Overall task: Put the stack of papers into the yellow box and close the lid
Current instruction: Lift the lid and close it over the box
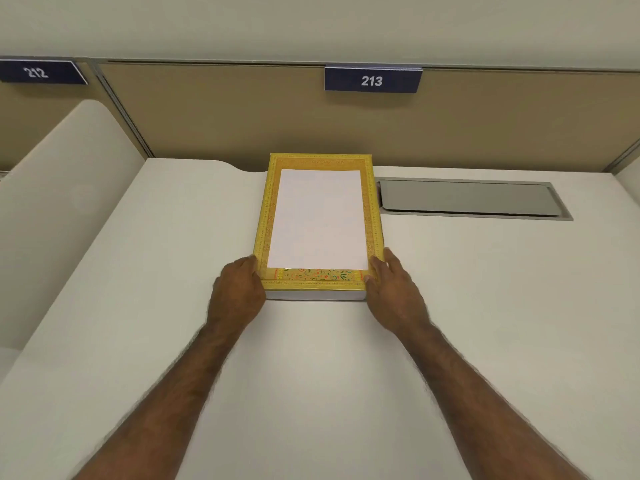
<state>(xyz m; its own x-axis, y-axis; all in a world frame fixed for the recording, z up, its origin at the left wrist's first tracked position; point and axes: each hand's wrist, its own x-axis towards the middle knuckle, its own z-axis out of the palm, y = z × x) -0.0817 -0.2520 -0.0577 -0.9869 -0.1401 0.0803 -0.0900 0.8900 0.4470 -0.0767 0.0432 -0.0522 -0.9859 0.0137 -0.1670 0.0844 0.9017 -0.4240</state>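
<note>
The yellow box (372, 216), with a patterned gold border, lies flat at the back middle of the white desk (311, 375). A white band shows under its yellow near edge. The stack of white papers (318, 220) rests inside the yellow border; a strip of floral pattern shows just in front of it. I cannot tell whether the papers lie on the lid or within the box. My left hand (239, 289) grips the near left corner. My right hand (394, 289) grips the near right corner, fingers along the side.
A grey metal cable flap (467, 197) is set into the desk right of the box. A beige partition with a blue "213" sign (372, 80) stands behind. A white rounded divider (69, 202) borders the desk on the left.
</note>
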